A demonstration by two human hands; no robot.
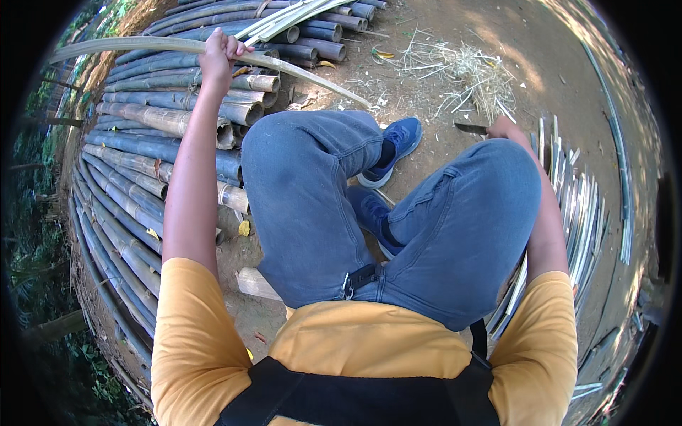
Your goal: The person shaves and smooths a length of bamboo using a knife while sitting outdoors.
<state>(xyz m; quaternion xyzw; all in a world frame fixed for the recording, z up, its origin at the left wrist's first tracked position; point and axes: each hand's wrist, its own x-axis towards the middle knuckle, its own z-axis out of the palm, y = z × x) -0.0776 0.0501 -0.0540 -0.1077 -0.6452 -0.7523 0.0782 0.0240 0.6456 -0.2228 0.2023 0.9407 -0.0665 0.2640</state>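
My left hand (219,57) is closed around a long, pale bamboo strip (305,74), held out at the upper left over the stacked poles. The strip runs past the hand on both sides, one end pointing toward the ground ahead of my shoes. Beyond my right knee, my right hand (507,130) grips a knife; its dark blade (469,128) points left, low above the dirt. My knee hides part of that hand's wrist and forearm.
Bamboo poles (149,112) lie stacked along the left, with split strips (291,20) on top. Curled shavings (472,74) are heaped ahead. More thin strips (579,206) lie beside my right arm. My blue shoes (398,149) rest on bare dirt.
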